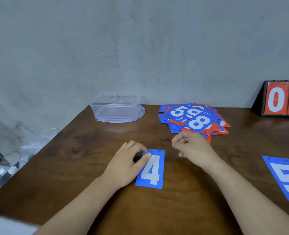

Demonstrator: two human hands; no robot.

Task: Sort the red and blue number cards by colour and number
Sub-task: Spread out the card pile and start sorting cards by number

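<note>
A blue card with a white 4 [154, 173] lies flat on the brown table, near the middle. My left hand [128, 164] holds its upper left corner, thumb on the card's face and fingers curled over the top edge. Just right of the card, my right hand [192, 147] hovers with loosely curled fingers and holds nothing. Behind that hand lies a mixed pile of red and blue number cards [193, 119], with a blue 8 and a blue 5 on top. A blue 5 card [287, 178] lies alone at the right edge.
An open clear plastic box [116, 107] with a blue-rimmed lid under it stands at the back left of the table [82, 150]. A flip scoreboard [282, 99] showing red 0 and 9 stands at the back right. The table's left edge drops off to clutter on the floor.
</note>
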